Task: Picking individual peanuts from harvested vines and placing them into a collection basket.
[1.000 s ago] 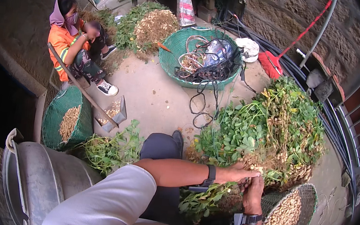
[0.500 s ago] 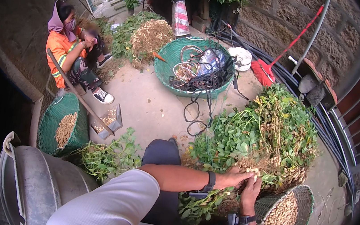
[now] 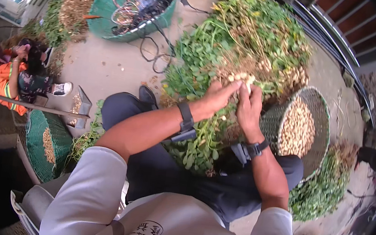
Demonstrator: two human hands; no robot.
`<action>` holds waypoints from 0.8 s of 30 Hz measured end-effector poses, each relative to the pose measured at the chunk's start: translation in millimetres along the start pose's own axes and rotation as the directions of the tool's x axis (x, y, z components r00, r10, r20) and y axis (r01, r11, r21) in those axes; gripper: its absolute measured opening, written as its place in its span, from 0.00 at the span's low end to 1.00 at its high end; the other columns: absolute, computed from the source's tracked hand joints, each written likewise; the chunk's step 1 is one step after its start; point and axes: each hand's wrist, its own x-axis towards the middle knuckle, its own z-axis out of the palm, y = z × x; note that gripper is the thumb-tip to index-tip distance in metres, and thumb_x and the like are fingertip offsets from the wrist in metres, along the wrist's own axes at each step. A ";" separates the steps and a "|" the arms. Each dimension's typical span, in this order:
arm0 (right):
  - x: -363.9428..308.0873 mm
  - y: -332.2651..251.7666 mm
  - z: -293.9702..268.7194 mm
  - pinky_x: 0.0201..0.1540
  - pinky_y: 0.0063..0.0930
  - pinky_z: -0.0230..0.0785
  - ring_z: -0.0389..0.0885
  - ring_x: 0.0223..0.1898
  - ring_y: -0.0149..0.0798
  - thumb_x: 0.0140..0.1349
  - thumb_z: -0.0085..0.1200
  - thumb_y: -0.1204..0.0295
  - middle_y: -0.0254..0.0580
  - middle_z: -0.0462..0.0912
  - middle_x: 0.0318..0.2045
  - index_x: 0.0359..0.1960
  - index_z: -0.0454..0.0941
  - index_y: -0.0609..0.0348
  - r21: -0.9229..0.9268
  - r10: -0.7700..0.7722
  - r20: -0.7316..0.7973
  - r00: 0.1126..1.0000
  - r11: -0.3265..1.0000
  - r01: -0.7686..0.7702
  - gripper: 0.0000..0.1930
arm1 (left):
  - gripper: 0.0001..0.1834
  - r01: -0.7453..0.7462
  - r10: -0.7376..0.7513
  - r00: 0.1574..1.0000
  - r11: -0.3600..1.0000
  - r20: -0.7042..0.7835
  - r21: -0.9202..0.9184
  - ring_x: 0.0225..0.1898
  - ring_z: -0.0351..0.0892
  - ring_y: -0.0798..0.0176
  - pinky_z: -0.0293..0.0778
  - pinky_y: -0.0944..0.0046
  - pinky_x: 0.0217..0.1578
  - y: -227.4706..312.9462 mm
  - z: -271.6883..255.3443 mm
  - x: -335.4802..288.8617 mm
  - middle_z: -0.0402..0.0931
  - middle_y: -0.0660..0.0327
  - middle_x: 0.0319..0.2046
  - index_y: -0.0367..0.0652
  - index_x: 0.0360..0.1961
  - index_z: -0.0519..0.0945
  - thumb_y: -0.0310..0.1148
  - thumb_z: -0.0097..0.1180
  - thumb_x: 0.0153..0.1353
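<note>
My left hand [image 3: 214, 101] is closed on the root end of a peanut plant [image 3: 203, 143], whose leafy stems hang down toward my lap. Against it, my right hand [image 3: 250, 108] pinches pale peanuts [image 3: 242, 78] at the roots, thumbs and fingertips close together. Just beyond both hands lies a big heap of pulled peanut plants [image 3: 255, 32], green leaves with brown roots and pods. Beside my right forearm a tilted mesh basket [image 3: 322, 113] holds many loose peanuts [image 3: 297, 128].
A green basket [image 3: 109, 30] with cords and plastic stands ahead left. At far left a person in an orange vest [image 3: 0, 78] sits near a long-handled dustpan [image 3: 83, 107] and another green basket [image 3: 33, 150]. More plants [image 3: 319, 194] lie at right; pipes [image 3: 329, 41] run along the wall.
The view has tipped down and swung right, so my shirt and lap show more. My hands stay together at the peanut roots, with the fingers slightly shifted.
</note>
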 end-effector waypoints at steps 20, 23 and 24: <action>25.6 -21.0 -34.6 0.21 0.22 0.55 0.62 0.20 0.24 0.73 0.44 0.56 0.24 0.67 0.19 0.37 0.70 0.57 0.047 0.171 0.507 0.845 0.973 -0.225 0.16 | 0.16 0.098 -0.106 0.985 0.993 0.134 0.062 0.18 0.63 0.78 0.60 0.73 0.17 18.7 -7.5 4.4 0.72 0.71 0.24 0.42 0.40 0.79 0.43 0.48 0.70; 28.7 -23.6 -39.4 0.14 0.19 0.48 0.57 0.12 0.20 0.72 0.45 0.55 0.21 0.62 0.15 0.36 0.70 0.53 0.153 0.186 0.642 0.744 0.919 -0.362 0.15 | 0.16 0.125 -0.133 0.981 0.990 0.141 0.063 0.17 0.63 0.78 0.62 0.73 0.17 19.6 -9.3 5.8 0.70 0.72 0.23 0.41 0.41 0.79 0.43 0.48 0.70; 27.0 -25.0 -38.5 0.14 0.19 0.48 0.57 0.12 0.20 0.72 0.45 0.55 0.21 0.62 0.15 0.36 0.70 0.53 0.132 0.213 0.628 0.748 0.919 -0.373 0.15 | 0.16 0.142 -0.148 0.979 0.988 0.137 0.054 0.17 0.63 0.78 0.63 0.73 0.17 18.6 -9.2 6.0 0.70 0.72 0.22 0.41 0.42 0.79 0.43 0.48 0.70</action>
